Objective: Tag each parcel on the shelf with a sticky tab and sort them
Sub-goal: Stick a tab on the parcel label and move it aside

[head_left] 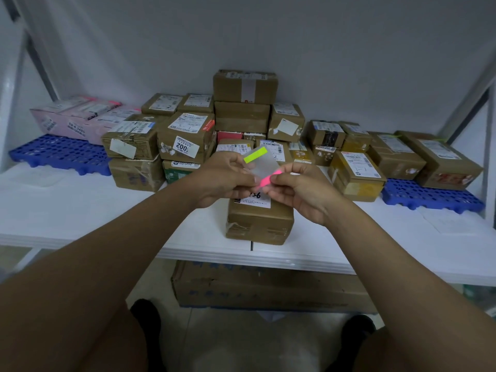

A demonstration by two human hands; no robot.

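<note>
My left hand (224, 178) holds a clear backing sheet (264, 165) that carries a yellow-green sticky tab (255, 154) at its top. My right hand (300, 187) pinches a pink sticky tab (267, 179) at the sheet's lower edge. Both hands hover just above a brown parcel (259, 222) with a white label, which lies alone near the front edge of the white shelf (80, 210). Behind it stands a pile of many brown parcels (188, 135), stacked highest in the middle (244, 87).
Pink parcels (80, 116) lie on a blue plastic pallet (59, 153) at the left. Another blue pallet (432, 196) at the right carries brown boxes (440, 159). A large carton (263, 288) sits under the shelf. Shelf posts rise on both sides.
</note>
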